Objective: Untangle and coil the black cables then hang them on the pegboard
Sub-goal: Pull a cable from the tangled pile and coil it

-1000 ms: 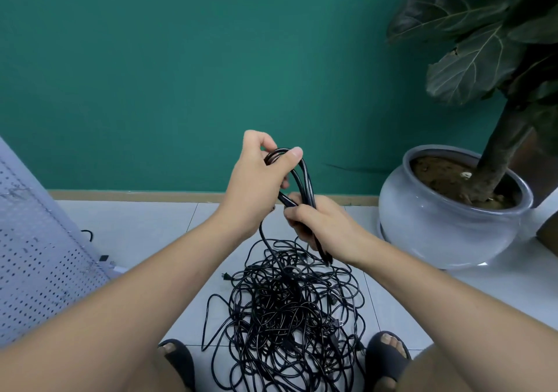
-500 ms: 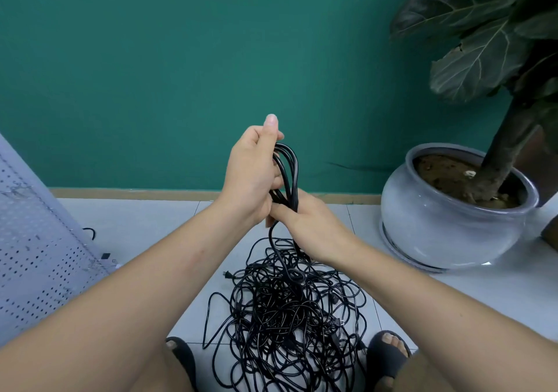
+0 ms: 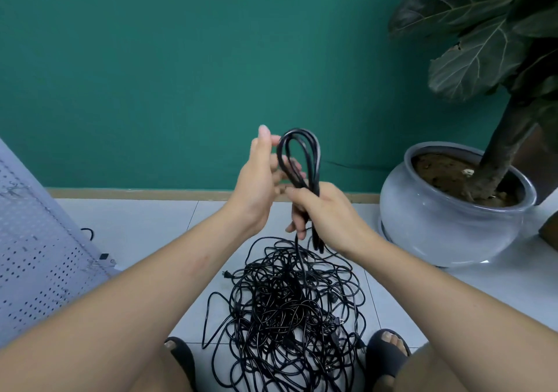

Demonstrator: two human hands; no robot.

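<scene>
The right hand (image 3: 326, 213) is clamped on a coiled cable (image 3: 299, 132), fingers and thumb curled round the gathered strands at the base of the coil. The coil stands upright above the fist as a narrow loop of several turns. Short ends hang below the fist. One strand runs from under the hand straight down into the cable tangle (image 3: 287, 304).

The left hand (image 3: 256, 180) is just beside the coil on its left, unclenched, fingers straight and pointing up, holding nothing. Some of its fingertips lie behind the loop; contact with the cable cannot be confirmed.

The cable tangle lies on the white tiled floor (image 3: 136, 225) directly below both hands, a loose heap of many crossed black strands. A plug (image 3: 226, 274) shows at its left edge. The heap sits between two feet in black sandals (image 3: 386, 355).

The pegboard (image 3: 33, 249), pale and perforated, stands tilted at the left edge of the view, well apart from the hands and the heap. No coil is seen hanging on its visible part.

To the right stands a rounded grey pot (image 3: 447, 225) filled with soil and holding a large-leaved plant (image 3: 471, 56). A green wall (image 3: 181, 74) closes the view behind, with a tan skirting strip at its foot.
</scene>
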